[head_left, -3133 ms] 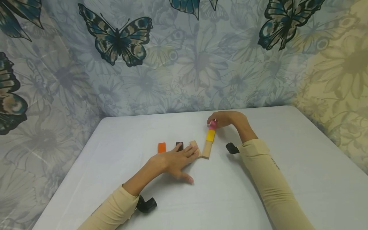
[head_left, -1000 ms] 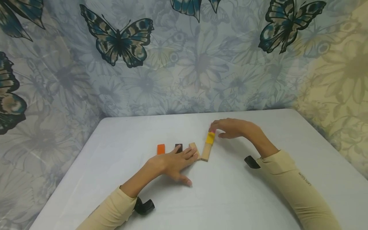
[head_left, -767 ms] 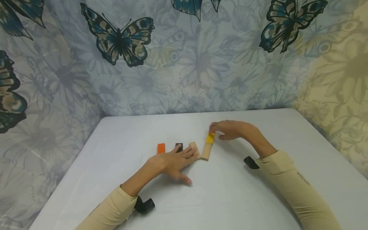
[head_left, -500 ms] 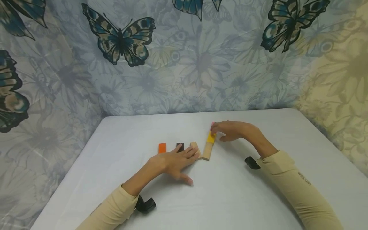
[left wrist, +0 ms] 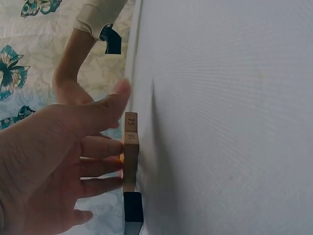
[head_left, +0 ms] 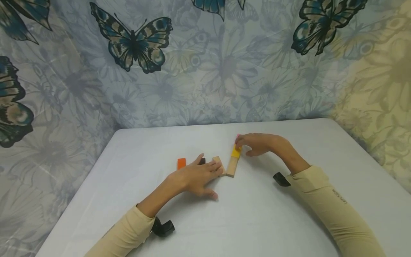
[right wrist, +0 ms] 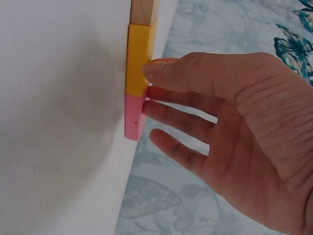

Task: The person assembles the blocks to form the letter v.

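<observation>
Six blocks are seen on the bench point(head_left: 244, 223). A line leading away from the person is formed by the second wood block point(head_left: 231, 167), the yellow block point(head_left: 236, 152) and the pink block point(right wrist: 132, 117), the last placed at the far end. The first wood block point(head_left: 216, 159) is set at an angle, its near end brought against or just beside that of the second. The dark block point(left wrist: 133, 206) and the orange block point(head_left: 181, 162) are placed farther left.

Hands: the right hand point(head_left: 258, 142) is held with fingers spread and nothing enclosed; its thumb is laid at the yellow block, its fingertips near the yellow-pink seam. The left hand point(head_left: 192, 178) is held wide, fingers extended at the first wood block; the firmness of contact cannot be told.

Change noted: three seconds ago the pink block was held at its far end; now the right fingers are shifted back toward the yellow. The left index finger has also been moved farther over the dark block, more of which is covered. Judgement: the pink block is taken to be seated in the line, with only light contact kept.
</observation>
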